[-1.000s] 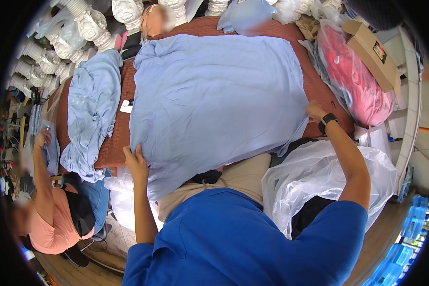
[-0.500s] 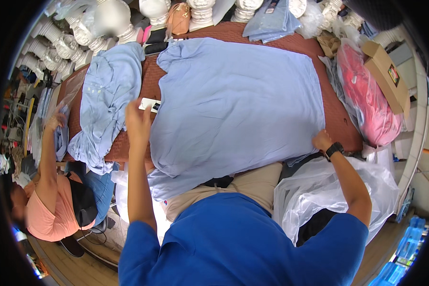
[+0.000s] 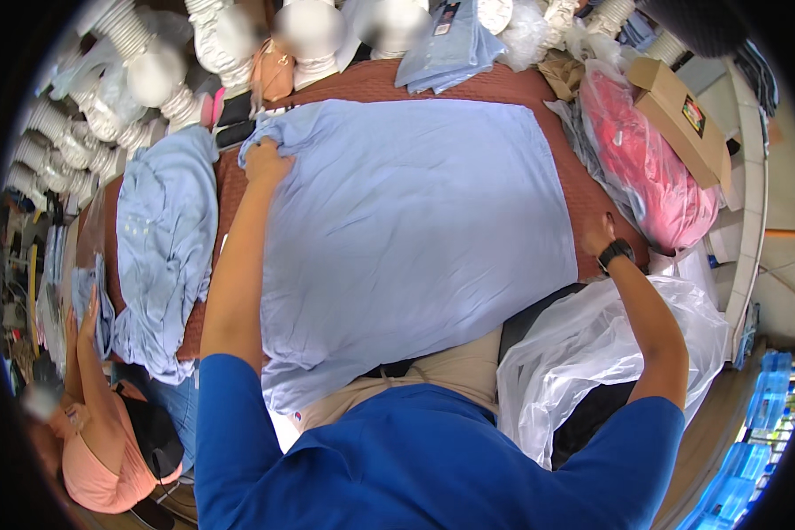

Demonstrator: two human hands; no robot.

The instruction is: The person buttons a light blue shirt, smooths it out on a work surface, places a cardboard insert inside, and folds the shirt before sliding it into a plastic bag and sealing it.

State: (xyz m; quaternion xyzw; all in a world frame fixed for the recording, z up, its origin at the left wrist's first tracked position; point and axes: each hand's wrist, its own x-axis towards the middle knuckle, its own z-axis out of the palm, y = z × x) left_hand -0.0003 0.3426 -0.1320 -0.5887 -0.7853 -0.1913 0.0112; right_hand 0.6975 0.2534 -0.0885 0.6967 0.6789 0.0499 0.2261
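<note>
A light blue shirt [image 3: 415, 212] lies spread over the brown quilted cloth [image 3: 552, 146] on the table before me, its near edge hanging toward my lap. My left hand [image 3: 269, 164] reaches to its far left corner, where the cloth is bunched, and the fingers are closed on the fabric. Beyond the shirt's right edge, my right hand [image 3: 599, 235], with a black watch on the wrist, is over the brown cloth, apart from the shirt. A finger or thumb points up; the others are slightly blurred. A second light blue shirt [image 3: 163, 230], with buttons, lies crumpled at the left.
White mannequin busts [image 3: 155, 79] line the far side beside a tan bag [image 3: 274, 71] and folded blue clothes in plastic [image 3: 450, 49]. On the right are a wrapped pink bundle [image 3: 636, 159], a cardboard box [image 3: 680, 115] and clear plastic sheeting [image 3: 583, 353]. A co-worker [image 3: 115, 442] handles folded clothes at the left.
My left hand has moved away from a white tag to the shirt's far left corner and closed there. My right hand has come off the shirt's right edge. The view has shifted.
</note>
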